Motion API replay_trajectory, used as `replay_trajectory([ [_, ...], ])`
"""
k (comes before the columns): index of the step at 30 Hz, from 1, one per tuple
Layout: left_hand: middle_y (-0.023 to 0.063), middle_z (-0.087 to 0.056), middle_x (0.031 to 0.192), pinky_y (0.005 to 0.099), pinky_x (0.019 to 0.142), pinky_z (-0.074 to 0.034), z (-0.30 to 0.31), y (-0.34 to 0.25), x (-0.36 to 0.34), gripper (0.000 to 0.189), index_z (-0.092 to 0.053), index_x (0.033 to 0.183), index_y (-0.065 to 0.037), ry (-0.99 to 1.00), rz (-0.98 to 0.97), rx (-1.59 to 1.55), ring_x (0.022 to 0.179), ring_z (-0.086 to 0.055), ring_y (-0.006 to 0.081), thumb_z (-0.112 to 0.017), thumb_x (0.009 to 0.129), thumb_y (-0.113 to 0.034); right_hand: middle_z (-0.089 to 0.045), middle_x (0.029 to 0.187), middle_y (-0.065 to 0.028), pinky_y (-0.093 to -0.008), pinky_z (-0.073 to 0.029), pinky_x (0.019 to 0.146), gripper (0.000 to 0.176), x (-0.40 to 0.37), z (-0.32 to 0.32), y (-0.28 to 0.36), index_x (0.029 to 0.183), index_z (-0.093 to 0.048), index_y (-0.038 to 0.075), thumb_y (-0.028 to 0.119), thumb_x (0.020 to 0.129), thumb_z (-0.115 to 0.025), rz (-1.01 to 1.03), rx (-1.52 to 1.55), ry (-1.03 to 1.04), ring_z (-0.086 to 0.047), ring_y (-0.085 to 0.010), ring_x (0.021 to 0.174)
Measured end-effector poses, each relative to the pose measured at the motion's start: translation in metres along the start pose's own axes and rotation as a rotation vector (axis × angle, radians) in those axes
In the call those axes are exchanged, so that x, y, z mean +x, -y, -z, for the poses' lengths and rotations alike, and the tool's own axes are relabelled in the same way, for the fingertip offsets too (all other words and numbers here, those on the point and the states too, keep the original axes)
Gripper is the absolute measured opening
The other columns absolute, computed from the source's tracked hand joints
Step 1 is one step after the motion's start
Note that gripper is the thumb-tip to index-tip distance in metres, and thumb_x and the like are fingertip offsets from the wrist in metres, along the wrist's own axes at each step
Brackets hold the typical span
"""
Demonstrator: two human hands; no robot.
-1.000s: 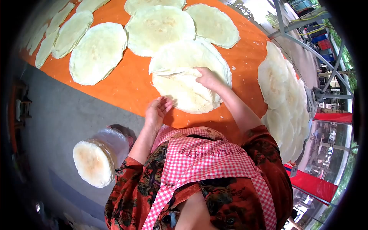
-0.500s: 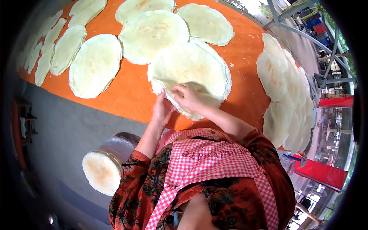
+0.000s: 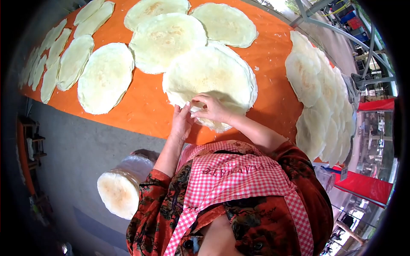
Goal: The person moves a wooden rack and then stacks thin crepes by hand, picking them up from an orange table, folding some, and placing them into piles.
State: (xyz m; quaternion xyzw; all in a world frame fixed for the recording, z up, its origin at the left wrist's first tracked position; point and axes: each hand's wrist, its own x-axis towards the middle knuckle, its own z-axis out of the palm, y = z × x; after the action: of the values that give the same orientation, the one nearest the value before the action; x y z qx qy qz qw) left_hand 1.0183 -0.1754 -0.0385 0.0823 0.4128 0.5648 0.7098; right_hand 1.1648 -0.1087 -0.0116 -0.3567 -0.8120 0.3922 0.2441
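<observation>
A stack of thin, pale round flatbreads [image 3: 209,70] lies near the front edge of the orange-covered table. At its near left rim, my left hand [image 3: 183,121] has its thumb and fingers closed on the flatbread edge. My right hand [image 3: 213,109] reaches in from the right, bent over the top sheet, thumb and fingertips pinched at the same near rim. The fingertips of both hands are close together, and the sheet's near edge is lifted and creased there. Part of the gripped edge is hidden behind the fingers.
More flatbreads lie in overlapping piles across the orange table [image 3: 147,100], including an oval one [image 3: 106,78] to the left. A long overlapping row [image 3: 316,102] lines the right side. Below the table edge, a plastic-wrapped flatbread stack [image 3: 118,194] stands on the left.
The left hand's fingers have shifted slightly right, closer to the right hand. The right fingertips have drawn down toward the near rim. The view has shifted slightly.
</observation>
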Motion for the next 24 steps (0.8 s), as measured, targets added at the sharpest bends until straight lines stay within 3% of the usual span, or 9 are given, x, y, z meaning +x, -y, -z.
replay_trajectory([
  [4, 0.0043, -0.054, 0.116, 0.0331, 0.074, -0.050, -0.008, -0.002, -0.005, 0.039, -0.039, 0.123, -0.015, -0.001, -0.022, -0.019, 0.097, -0.057, 0.0172, -0.057, 0.089, -0.020, -0.064, 0.095, -0.0175, -0.0332, -0.048, 0.083, 0.036, 0.001, 0.009, -0.006, 0.108, -0.057, -0.005, 0.023, 0.086, -0.058, -0.221, 0.259, 0.080, -0.062, -0.0266, 0.091],
  [7, 0.0070, -0.052, 0.119, 0.0369, 0.081, -0.050, -0.009, 0.002, -0.002, 0.045, -0.037, 0.127, -0.014, -0.005, -0.090, 0.068, 0.102, -0.055, 0.0211, -0.056, 0.086, -0.010, -0.064, 0.091, -0.0191, -0.0348, -0.048, 0.079, 0.032, 0.003, 0.014, -0.010, 0.109, -0.056, -0.004, 0.020, 0.088, -0.054, -0.316, 0.151, 0.083, -0.062, -0.0251, 0.085],
  [8, 0.0079, -0.051, 0.120, 0.0379, 0.084, -0.049, -0.010, 0.006, 0.002, 0.048, -0.036, 0.129, -0.013, -0.003, -0.136, 0.086, 0.103, -0.055, 0.0226, -0.055, 0.085, -0.006, -0.062, 0.082, -0.0187, -0.0366, -0.047, 0.072, 0.026, 0.000, 0.004, -0.013, 0.107, -0.057, -0.001, 0.016, 0.090, -0.048, -0.224, 0.170, -0.098, -0.061, -0.0242, 0.077],
  [11, 0.0103, -0.051, 0.120, 0.0387, 0.088, -0.048, 0.002, 0.018, 0.011, 0.055, -0.035, 0.131, -0.009, -0.101, -0.145, 0.096, 0.106, -0.054, 0.0262, -0.050, 0.080, 0.004, -0.064, 0.089, -0.0181, -0.0350, -0.048, 0.071, 0.027, -0.005, -0.006, -0.010, 0.112, -0.058, 0.001, 0.015, 0.091, -0.046, -0.383, 0.009, 0.091, -0.062, -0.0246, 0.079],
  [14, 0.0134, -0.051, 0.119, 0.0366, 0.079, -0.052, -0.002, 0.021, 0.018, 0.055, -0.038, 0.130, -0.003, -0.144, -0.111, 0.158, 0.101, -0.057, 0.0268, -0.056, 0.078, -0.003, -0.065, 0.089, -0.0178, -0.0402, -0.048, 0.071, 0.020, -0.003, 0.015, 0.030, 0.097, -0.063, 0.006, 0.013, 0.087, -0.047, -0.553, -0.048, 0.180, -0.063, -0.0260, 0.080],
  [18, 0.0142, -0.053, 0.115, 0.0345, 0.073, -0.053, 0.040, 0.035, 0.038, 0.052, -0.039, 0.126, 0.002, -0.321, -0.168, 0.371, 0.096, -0.058, 0.0247, -0.053, 0.076, 0.001, -0.058, 0.063, -0.0146, -0.0423, -0.045, 0.063, 0.010, 0.011, -0.008, -0.025, 0.068, -0.058, 0.003, 0.006, 0.077, -0.052, -0.236, -0.045, -0.069, -0.058, -0.0271, 0.063],
  [21, 0.0133, -0.054, 0.107, 0.0347, 0.076, -0.052, 0.068, 0.035, 0.057, 0.049, -0.043, 0.119, 0.006, -0.425, -0.177, 0.269, 0.092, -0.059, 0.0235, -0.050, 0.071, 0.008, -0.042, 0.048, -0.0001, -0.0336, -0.037, 0.048, 0.026, 0.020, 0.106, -0.014, 0.050, -0.042, 0.009, 0.004, 0.073, -0.052, -0.460, 0.328, -0.304, -0.041, -0.0122, 0.048],
  [23, 0.0123, -0.054, 0.103, 0.0337, 0.077, -0.052, 0.083, 0.026, 0.059, 0.047, -0.045, 0.117, 0.005, -0.381, -0.142, 0.226, 0.089, -0.059, 0.0237, -0.049, 0.070, 0.009, -0.050, 0.052, 0.0010, -0.0315, -0.039, 0.047, 0.018, 0.003, 0.185, -0.076, 0.056, -0.052, 0.009, 0.006, 0.074, -0.058, -0.219, 0.210, -0.531, -0.045, -0.0099, 0.049],
  [24, 0.0114, -0.054, 0.099, 0.0332, 0.079, -0.052, 0.115, 0.026, 0.074, 0.045, -0.046, 0.115, 0.004, -0.340, -0.112, 0.188, 0.087, -0.058, 0.0234, -0.048, 0.070, 0.008, -0.058, 0.059, 0.0001, -0.0298, -0.045, 0.052, 0.010, -0.027, 0.231, -0.067, 0.068, -0.062, 0.006, 0.010, 0.077, -0.061, -0.397, 0.279, -0.645, -0.053, -0.0101, 0.055],
])
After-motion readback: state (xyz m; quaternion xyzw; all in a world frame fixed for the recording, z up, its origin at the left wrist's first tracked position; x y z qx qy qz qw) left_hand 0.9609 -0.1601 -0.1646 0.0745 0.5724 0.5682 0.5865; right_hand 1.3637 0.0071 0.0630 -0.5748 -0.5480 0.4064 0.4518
